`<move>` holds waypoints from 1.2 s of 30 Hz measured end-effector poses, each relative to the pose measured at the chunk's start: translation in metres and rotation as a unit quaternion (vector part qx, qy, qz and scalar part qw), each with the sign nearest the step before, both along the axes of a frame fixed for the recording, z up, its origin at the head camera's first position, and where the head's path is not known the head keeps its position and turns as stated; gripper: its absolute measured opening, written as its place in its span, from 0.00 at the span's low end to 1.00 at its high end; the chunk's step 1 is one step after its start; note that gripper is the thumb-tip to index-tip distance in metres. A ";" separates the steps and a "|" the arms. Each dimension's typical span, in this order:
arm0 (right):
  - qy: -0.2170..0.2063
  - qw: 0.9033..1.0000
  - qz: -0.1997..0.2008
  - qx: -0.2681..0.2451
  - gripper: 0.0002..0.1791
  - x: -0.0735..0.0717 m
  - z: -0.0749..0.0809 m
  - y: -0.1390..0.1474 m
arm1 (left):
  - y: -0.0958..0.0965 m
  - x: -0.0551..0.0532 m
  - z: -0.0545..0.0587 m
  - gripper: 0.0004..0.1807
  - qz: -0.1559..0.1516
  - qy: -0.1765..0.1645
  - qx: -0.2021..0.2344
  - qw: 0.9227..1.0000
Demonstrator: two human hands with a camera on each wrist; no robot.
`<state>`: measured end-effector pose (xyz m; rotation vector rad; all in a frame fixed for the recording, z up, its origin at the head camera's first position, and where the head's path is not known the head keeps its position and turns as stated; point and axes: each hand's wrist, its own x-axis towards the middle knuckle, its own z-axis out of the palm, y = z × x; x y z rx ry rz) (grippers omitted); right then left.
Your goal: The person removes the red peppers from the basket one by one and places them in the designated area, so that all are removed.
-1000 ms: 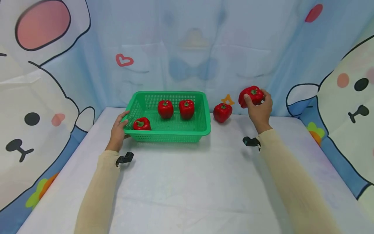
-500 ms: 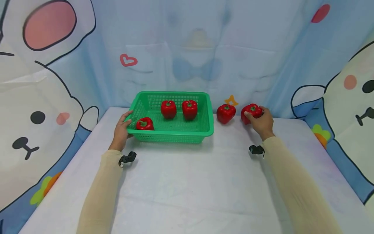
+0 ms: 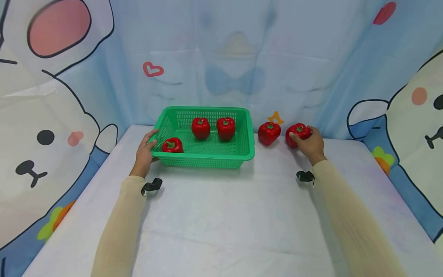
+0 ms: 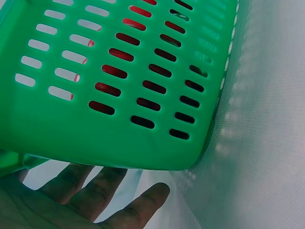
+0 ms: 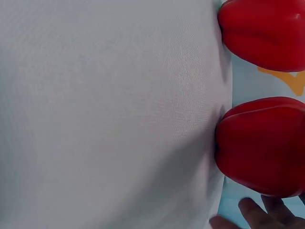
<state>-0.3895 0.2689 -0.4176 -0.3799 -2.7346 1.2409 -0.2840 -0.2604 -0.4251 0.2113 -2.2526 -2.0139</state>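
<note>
A green perforated plastic basket (image 3: 204,161) stands on the white table, with three red bell peppers inside. My left hand (image 3: 142,156) grips the basket's left end: digits lie on the rim in the head view, and other fingers show under the rim in the left wrist view. Right of the basket, one red bell pepper (image 3: 268,133) sits on the table. Just beyond it my right hand (image 3: 310,144) holds another red bell pepper (image 3: 297,132) between thumb and fingers, low at the table's back edge. In the right wrist view this held pepper (image 5: 267,148) hides part of the fingers.
Inside the basket, two upright peppers, the left one (image 3: 200,128) and the right one (image 3: 226,128), stand at the back; a tilted pepper (image 3: 172,145) lies front left. A printed curtain (image 3: 235,57) rises behind the white tabletop (image 3: 228,215).
My right hand has lowered its bell pepper from the air to beside the pepper right of the basket. My left hand stays at the basket. The head view has shifted slightly.
</note>
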 end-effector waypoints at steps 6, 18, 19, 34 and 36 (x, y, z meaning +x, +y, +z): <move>0.051 0.998 -0.035 0.028 0.49 0.003 0.011 -0.009 | 0.000 0.000 0.001 0.25 -0.002 0.000 -0.001 1.000; 0.142 0.960 0.239 -0.034 0.37 0.065 0.062 -0.131 | 0.000 -0.001 0.002 0.25 -0.007 -0.003 0.003 1.000; 0.112 0.953 0.277 -0.046 0.37 0.072 0.064 -0.145 | 0.000 0.000 0.001 0.25 -0.007 -0.004 0.006 1.000; -0.008 0.895 0.446 -0.003 0.30 0.087 0.057 -0.293 | -0.004 -0.004 -0.003 0.25 0.009 -0.007 -0.003 1.000; -0.016 0.896 0.445 0.008 0.29 0.082 0.058 -0.303 | -0.003 -0.005 -0.003 0.25 0.008 -0.005 -0.003 1.000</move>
